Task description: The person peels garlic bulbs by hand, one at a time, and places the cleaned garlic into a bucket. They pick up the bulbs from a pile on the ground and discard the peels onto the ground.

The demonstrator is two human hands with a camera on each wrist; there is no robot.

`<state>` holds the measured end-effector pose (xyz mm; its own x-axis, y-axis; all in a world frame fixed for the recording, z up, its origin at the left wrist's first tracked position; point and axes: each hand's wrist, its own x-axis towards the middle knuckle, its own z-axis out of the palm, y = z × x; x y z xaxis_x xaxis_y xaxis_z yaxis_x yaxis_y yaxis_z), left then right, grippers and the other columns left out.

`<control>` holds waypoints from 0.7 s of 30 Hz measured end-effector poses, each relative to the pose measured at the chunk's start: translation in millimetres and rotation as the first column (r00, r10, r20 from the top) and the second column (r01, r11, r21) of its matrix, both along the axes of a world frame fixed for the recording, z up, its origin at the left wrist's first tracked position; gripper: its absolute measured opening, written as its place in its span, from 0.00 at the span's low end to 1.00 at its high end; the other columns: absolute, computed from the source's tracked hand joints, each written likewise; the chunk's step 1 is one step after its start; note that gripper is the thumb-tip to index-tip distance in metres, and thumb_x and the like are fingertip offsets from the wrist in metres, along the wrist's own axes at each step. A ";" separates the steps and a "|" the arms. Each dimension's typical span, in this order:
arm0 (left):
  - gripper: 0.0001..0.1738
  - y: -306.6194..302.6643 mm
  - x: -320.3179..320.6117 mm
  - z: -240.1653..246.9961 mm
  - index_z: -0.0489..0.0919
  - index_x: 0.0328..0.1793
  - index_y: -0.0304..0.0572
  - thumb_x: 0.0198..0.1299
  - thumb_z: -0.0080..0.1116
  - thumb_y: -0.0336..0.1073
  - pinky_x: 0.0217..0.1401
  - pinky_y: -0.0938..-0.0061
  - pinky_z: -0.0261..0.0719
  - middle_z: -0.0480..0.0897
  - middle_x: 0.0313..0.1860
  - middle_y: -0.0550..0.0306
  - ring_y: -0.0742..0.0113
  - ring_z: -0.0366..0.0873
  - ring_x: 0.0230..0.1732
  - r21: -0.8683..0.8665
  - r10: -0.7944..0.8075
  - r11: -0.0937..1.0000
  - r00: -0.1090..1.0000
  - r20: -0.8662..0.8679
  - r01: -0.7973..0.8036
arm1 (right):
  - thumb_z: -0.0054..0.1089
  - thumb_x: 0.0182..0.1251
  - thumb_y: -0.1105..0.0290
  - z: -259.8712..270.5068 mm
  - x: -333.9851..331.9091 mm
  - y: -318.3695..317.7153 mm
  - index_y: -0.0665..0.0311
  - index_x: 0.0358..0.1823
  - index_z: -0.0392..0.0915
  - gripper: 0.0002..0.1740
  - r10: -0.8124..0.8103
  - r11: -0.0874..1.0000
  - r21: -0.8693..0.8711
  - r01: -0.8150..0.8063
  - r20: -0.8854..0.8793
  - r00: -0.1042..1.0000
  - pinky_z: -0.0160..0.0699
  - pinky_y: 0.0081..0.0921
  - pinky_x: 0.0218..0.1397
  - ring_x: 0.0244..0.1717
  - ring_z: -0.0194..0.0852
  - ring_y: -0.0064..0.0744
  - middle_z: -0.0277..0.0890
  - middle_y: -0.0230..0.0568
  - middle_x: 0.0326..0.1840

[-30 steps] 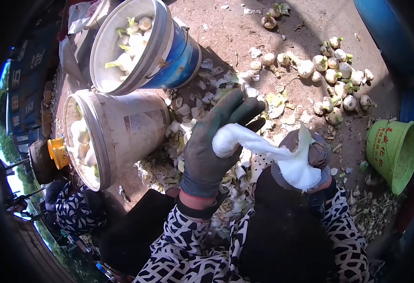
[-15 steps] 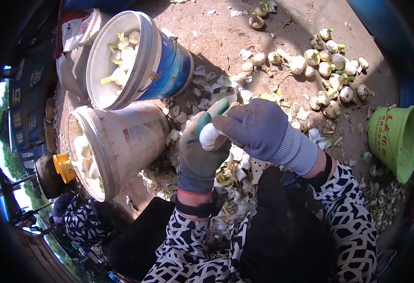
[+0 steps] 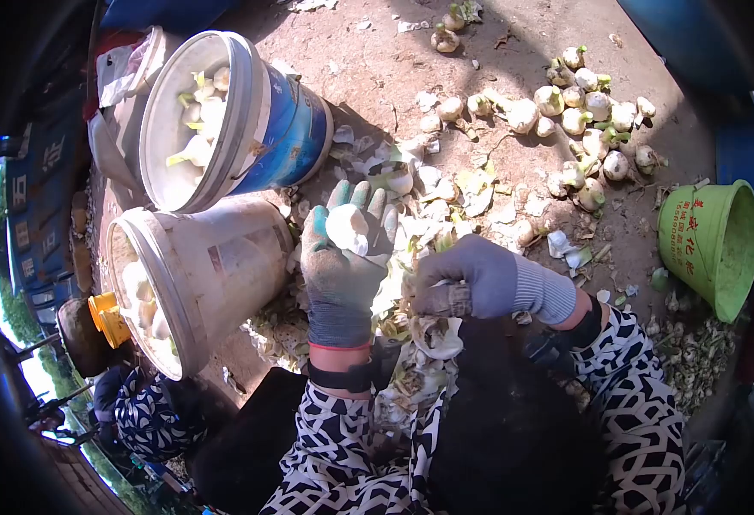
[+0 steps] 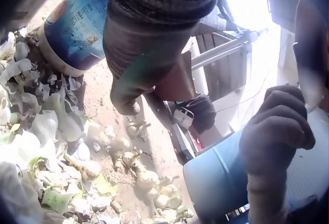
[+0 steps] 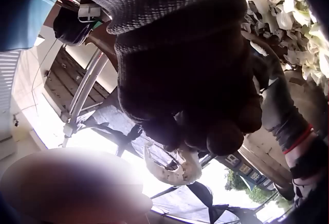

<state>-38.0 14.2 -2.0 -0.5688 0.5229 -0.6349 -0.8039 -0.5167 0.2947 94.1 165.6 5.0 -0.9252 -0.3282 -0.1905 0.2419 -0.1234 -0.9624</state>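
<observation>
My gloved left hand [image 3: 343, 266] lies palm up with its fingers extended, and a smooth white garlic bulb [image 3: 347, 230] rests on it. To its right, my right hand [image 3: 476, 279], in a grey glove, has its fingers curled. A curved piece of white garlic skin [image 5: 172, 168] with a dirty root end shows at those fingertips in the right wrist view, pinched there. From above, the same skin [image 3: 437, 337] hangs just below the hand. The left wrist view shows the back of my left hand [image 4: 149, 64], which hides the bulb.
Two buckets hold garlic at the left: a blue-and-white one [image 3: 287, 129] and a dirty white one [image 3: 231, 249]. Peeled skins [image 3: 480, 189] litter the ground below the hands. Unpeeled garlic bulbs [image 3: 596, 107] lie at the upper right. A green bucket [image 3: 686, 249] lies tilted at the right.
A long white stem trailed from the bulb a second ago; half a second ago both hands met at the bulb. Now my right hand has drawn away rightward with skin, and my left fingers have spread.
</observation>
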 end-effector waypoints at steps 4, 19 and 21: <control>0.38 -7.0 -51.4 46.6 0.54 0.76 0.38 0.68 0.46 0.54 0.78 0.47 0.52 0.58 0.76 0.41 0.49 0.54 0.77 0.270 0.174 0.955 0.970 -0.172 -0.124 | 0.57 0.60 0.65 -42.6 17.9 -32.1 0.42 0.60 0.73 0.24 0.334 0.650 0.697 -0.302 0.096 0.938 0.78 0.41 0.46 0.44 0.81 0.45 0.79 0.45 0.47; 0.40 14.5 54.6 -60.7 0.66 0.70 0.35 0.52 0.69 0.41 0.65 0.62 0.71 0.73 0.62 0.40 0.47 0.73 0.63 -0.792 -0.821 0.524 0.062 -0.568 -0.315 | 0.55 0.68 0.72 -108.1 -17.0 2.2 0.69 0.62 0.69 0.22 -0.472 0.601 -0.461 0.653 0.454 0.756 0.83 0.27 0.47 0.43 0.80 0.26 0.79 0.39 0.47; 0.36 15.7 55.3 -50.5 0.69 0.66 0.32 0.48 0.70 0.24 0.62 0.68 0.75 0.76 0.60 0.45 0.60 0.76 0.60 -0.728 -0.732 0.614 0.126 -0.670 -0.306 | 0.57 0.68 0.69 -89.5 -11.2 -6.8 0.70 0.61 0.69 0.22 -0.483 0.587 -0.512 0.627 0.400 0.779 0.81 0.22 0.46 0.43 0.78 0.24 0.78 0.38 0.47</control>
